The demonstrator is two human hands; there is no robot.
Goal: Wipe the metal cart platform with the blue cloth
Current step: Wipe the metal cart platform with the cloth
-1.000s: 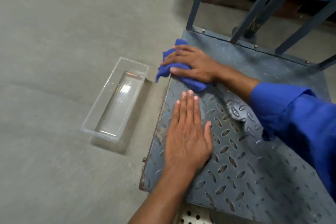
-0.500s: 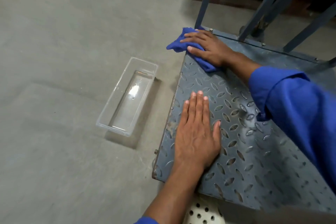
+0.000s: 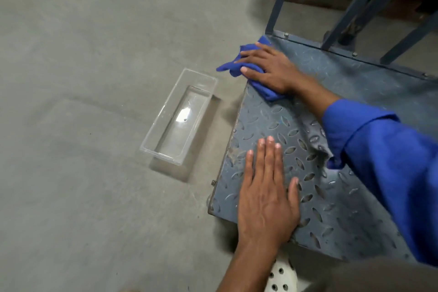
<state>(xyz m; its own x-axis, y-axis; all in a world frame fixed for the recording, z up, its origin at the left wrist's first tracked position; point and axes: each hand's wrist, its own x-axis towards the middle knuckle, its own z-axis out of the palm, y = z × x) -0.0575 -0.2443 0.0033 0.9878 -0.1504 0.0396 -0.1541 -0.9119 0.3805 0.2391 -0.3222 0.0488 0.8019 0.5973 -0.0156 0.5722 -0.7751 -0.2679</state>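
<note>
The blue cloth (image 3: 228, 67) is pressed flat under the straight fingers of the right hand (image 3: 267, 66) at the far left corner of the metal cart platform (image 3: 355, 102), part of it hanging out over the left edge, near the upright frame bar (image 3: 278, 0). The left hand (image 3: 265, 197) is laid open, palm down, by the near left corner, with bare tread plate between the hands. A clear plastic tray (image 3: 163, 109) is set on the concrete floor (image 3: 94, 78) near that left edge, with only a small dark speck seen in it.
</note>
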